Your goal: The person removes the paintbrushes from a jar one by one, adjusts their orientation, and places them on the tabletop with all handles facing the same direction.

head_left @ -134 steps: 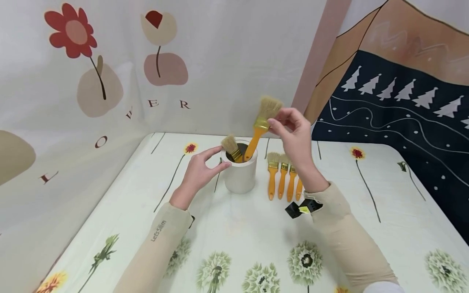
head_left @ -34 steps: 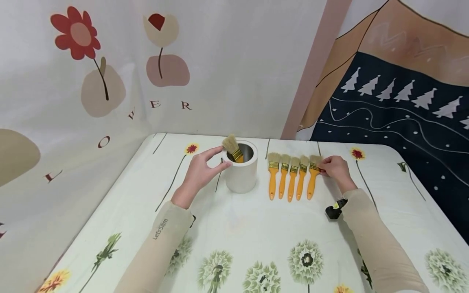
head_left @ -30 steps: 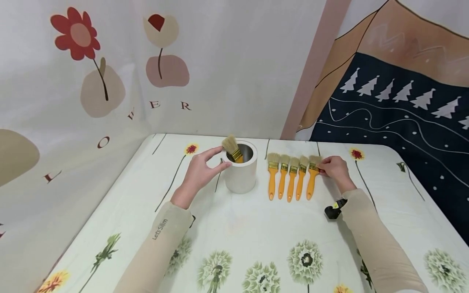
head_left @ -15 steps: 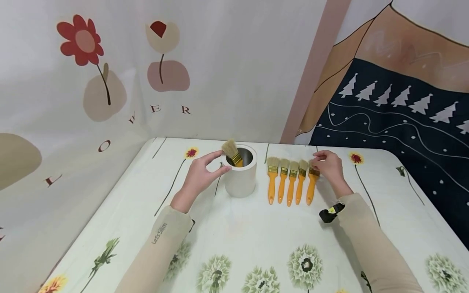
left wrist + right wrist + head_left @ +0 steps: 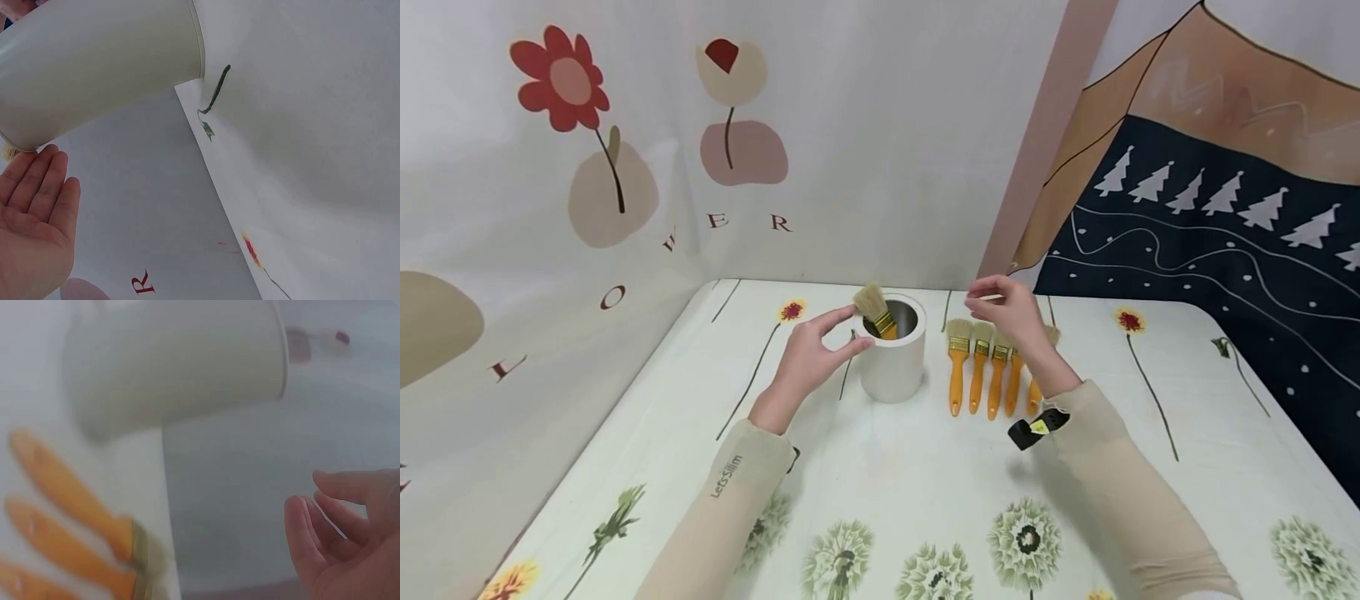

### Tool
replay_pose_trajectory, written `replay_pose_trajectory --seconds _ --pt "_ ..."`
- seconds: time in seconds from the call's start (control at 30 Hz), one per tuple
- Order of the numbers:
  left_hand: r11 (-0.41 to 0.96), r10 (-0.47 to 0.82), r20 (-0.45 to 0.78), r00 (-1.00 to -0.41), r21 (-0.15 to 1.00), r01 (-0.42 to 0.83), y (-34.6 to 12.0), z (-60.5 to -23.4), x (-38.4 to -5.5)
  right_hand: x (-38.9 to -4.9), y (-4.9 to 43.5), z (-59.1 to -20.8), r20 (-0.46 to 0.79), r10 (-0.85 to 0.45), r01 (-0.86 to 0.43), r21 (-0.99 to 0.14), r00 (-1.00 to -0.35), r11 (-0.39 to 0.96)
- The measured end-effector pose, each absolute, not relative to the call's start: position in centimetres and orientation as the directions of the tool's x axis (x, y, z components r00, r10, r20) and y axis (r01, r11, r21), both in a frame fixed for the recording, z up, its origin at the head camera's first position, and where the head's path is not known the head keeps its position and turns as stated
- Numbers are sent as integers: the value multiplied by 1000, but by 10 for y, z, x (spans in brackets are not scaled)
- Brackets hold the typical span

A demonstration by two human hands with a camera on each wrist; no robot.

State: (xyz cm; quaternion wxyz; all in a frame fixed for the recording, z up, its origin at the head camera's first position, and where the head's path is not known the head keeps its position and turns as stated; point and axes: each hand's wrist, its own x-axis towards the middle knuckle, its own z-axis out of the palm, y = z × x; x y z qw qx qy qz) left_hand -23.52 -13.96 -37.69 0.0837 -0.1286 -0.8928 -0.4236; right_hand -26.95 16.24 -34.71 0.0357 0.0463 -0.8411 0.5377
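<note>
A white cylindrical container (image 5: pixel 892 371) with a dark inside stands near the back of the table. One paintbrush (image 5: pixel 871 302) leans in it, pale bristles up past the rim. My left hand (image 5: pixel 808 354) rests against the container's rim, thumb in front and extended fingers behind; the left wrist view shows those fingertips (image 5: pixel 47 150) at the rim. To the right lies a row of several paintbrushes (image 5: pixel 957 375) with orange handles and brass-coloured ferrules. Above that row hangs my right hand (image 5: pixel 1009 315), fingers loosely bent and holding nothing. Its wrist partly hides the rightmost brush (image 5: pixel 1034 398).
The table has a white flower-printed cover (image 5: pixel 880 483). A printed curtain (image 5: pixel 880 150) hangs right behind its back edge, and a dark cloth with tree shapes (image 5: pixel 1210 242) hangs at the right. A black wrist camera (image 5: pixel 1026 433) sits under my right wrist.
Earlier my right hand lifted a paintbrush from the container and laid it at the row's right end. It has let go and moved left toward the container. The left hand stayed put.
</note>
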Motion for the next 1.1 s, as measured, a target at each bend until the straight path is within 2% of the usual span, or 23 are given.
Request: replay_pose_trajectory --seconds 0.2,0.47,0.63,0.8,0.93,1.1 --pt "605 158 257 -953 738 299 -139 -377 -236 -269 127 -335 119 -103 -149 -922 -988 359" --pt "599 158 239 -958 748 285 -139 -375 -237 -265 93 -331 209 -141 -249 -878 -968 410" --pt "606 160 247 -956 739 293 -140 -375 -237 -264 74 -329 220 -240 -301 -873 -946 384" --pt "604 162 250 -955 740 296 -140 -378 -238 -262 57 -333 184 -290 -311 -816 -939 488" --pt "602 159 247 -956 743 292 -140 -378 -236 -260 51 -338 213 -277 -340 -740 -937 580" --pt "603 156 268 -951 736 306 -140 -377 -234 -258 50 -339 255 -263 -365 -697 -931 617"
